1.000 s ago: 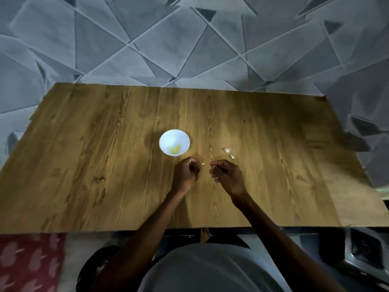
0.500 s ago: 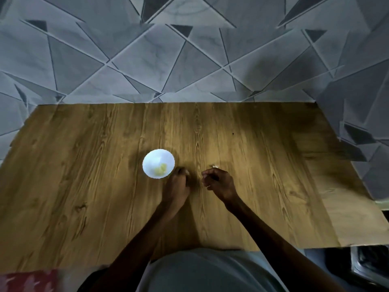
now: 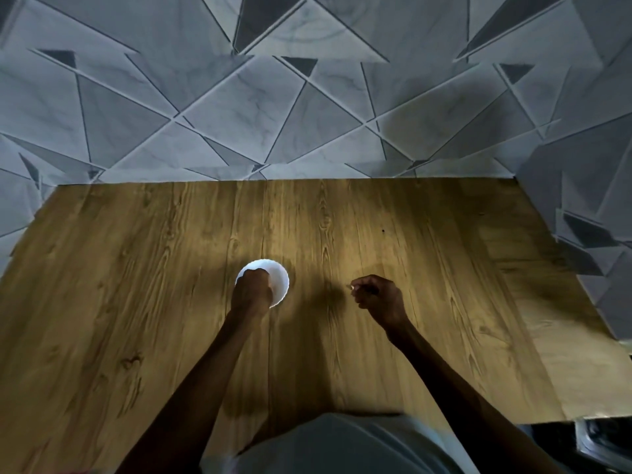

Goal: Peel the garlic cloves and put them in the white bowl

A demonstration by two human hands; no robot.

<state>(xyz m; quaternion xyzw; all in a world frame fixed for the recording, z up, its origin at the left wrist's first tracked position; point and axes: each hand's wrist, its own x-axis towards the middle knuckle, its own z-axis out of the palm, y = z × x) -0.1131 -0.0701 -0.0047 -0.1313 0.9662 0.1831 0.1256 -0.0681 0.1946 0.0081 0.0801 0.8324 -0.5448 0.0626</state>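
Curled shut over the white bowl (image 3: 278, 276), the left hand (image 3: 251, 291) has a closed grip whose contents cannot be told (a peeled clove seems likely). Half a second ago that hand was beside the bowl, near the right hand (image 3: 376, 297); now it covers the bowl's near-left rim, so a drop looks imminent. The right grip pinches a pale scrap (image 3: 351, 286), probably peel. The bowl sits mid-desk (image 3: 136, 302), its contents hidden; earlier it held yellowish cloves.
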